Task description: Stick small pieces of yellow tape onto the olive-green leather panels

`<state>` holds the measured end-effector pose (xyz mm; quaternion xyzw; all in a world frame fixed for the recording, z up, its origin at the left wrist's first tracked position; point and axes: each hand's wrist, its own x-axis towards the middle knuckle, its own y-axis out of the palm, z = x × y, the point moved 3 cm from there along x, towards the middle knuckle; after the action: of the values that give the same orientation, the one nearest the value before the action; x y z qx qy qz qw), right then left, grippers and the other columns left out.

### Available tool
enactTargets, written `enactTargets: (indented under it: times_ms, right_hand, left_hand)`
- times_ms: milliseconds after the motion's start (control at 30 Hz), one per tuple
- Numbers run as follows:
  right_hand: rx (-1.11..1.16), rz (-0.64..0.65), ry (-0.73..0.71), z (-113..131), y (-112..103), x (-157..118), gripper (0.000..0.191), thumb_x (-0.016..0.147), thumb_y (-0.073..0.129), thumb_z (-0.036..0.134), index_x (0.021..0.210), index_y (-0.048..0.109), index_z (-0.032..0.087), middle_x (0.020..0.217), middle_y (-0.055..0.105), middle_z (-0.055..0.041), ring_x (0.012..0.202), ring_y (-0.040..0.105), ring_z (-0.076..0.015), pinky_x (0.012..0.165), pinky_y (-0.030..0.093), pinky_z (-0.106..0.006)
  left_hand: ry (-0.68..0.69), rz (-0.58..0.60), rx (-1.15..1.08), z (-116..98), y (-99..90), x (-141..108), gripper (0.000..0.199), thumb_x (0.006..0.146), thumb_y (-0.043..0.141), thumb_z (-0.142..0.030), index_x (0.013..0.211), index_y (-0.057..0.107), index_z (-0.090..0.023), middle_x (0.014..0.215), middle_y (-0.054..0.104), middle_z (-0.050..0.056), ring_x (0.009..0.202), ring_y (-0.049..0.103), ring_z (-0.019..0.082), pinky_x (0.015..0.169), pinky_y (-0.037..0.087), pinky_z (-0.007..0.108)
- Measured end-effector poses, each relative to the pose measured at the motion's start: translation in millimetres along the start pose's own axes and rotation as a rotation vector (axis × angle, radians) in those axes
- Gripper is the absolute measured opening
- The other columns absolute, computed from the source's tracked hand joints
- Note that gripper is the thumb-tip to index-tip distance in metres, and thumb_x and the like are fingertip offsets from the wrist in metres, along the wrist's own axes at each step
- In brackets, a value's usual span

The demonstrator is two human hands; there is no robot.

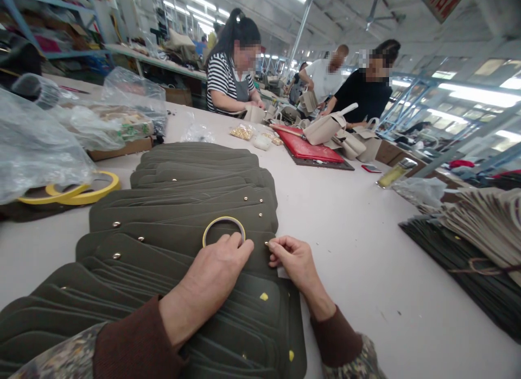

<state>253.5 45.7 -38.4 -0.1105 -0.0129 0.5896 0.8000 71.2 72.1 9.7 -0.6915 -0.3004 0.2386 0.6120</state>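
Observation:
My left hand [215, 270] is closed around the near side of a roll of yellow tape [223, 219], which stands up over the stack of dark green panels [183, 205]. My right hand [295, 259] pinches at the right edge of a panel, with a small gold stud [266, 244] showing at its fingertips. Overlapping panels with rounded corners fan out below both wrists. Several gold studs [116, 225] sit on them. Bits of yellow tape [264, 296] stick to the nearer panels, and a pale scrap [283, 273] lies under my right hand.
Yellow tape rolls [97, 189] and plastic bags [36, 140] lie at the left. Bags of gold studs [242, 132], a red pad [311, 145] and a bottle [395, 174] are farther back. Bundled strips [484, 243] lie at the right. Co-workers [230, 75] stand across the table.

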Motion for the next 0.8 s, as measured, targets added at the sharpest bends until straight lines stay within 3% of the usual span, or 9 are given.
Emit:
enactTargets:
  times_ms: [467, 600, 700, 800]
  right_hand:
    - [-0.360, -0.042, -0.179, 4, 12, 1, 0.021, 0.078, 0.060, 0.035, 0.074, 0.068, 0.016, 0.054, 0.061, 0.0008, 0.043, 0.054, -0.0111, 0.040, 0.044, -0.019]
    - [-0.277, -0.085, -0.083, -3, 6, 1, 0.027, 0.078, 0.064, 0.039, 0.093, 0.063, 0.017, 0.053, 0.060, 0.0042, 0.039, 0.052, -0.0108, 0.037, 0.043, -0.019]
    - [-0.164, -0.032, -0.045, -8, 2, -3, 0.025, 0.080, 0.063, 0.041, 0.085, 0.063, 0.016, 0.058, 0.063, 0.0015, 0.045, 0.057, -0.0112, 0.044, 0.048, -0.021]
    - [-0.227, -0.011, -0.129, -6, 2, -7, 0.021, 0.081, 0.063, 0.036, 0.078, 0.069, 0.016, 0.060, 0.064, -0.0007, 0.051, 0.059, -0.0126, 0.051, 0.050, -0.022]
  left_hand:
    - [-0.033, 0.093, -0.011, -1, 7.4, 2, 0.025, 0.087, 0.037, -0.006, 0.098, 0.056, -0.019, 0.090, 0.060, 0.007, 0.082, 0.061, 0.022, 0.069, 0.051, 0.034]
    - [-0.038, 0.109, 0.001, -1, 6.5, 2, 0.029, 0.085, 0.036, -0.003, 0.099, 0.056, -0.019, 0.087, 0.061, 0.007, 0.077, 0.063, 0.021, 0.067, 0.051, 0.032]
    - [-0.014, 0.123, 0.002, 0, 6.8, 1, 0.029, 0.085, 0.036, -0.003, 0.099, 0.056, -0.019, 0.085, 0.062, 0.007, 0.077, 0.064, 0.022, 0.067, 0.051, 0.033]
    - [0.003, 0.117, 0.019, 0, 7.0, 0, 0.027, 0.086, 0.037, -0.005, 0.099, 0.056, -0.019, 0.085, 0.065, 0.008, 0.079, 0.065, 0.024, 0.069, 0.052, 0.037]
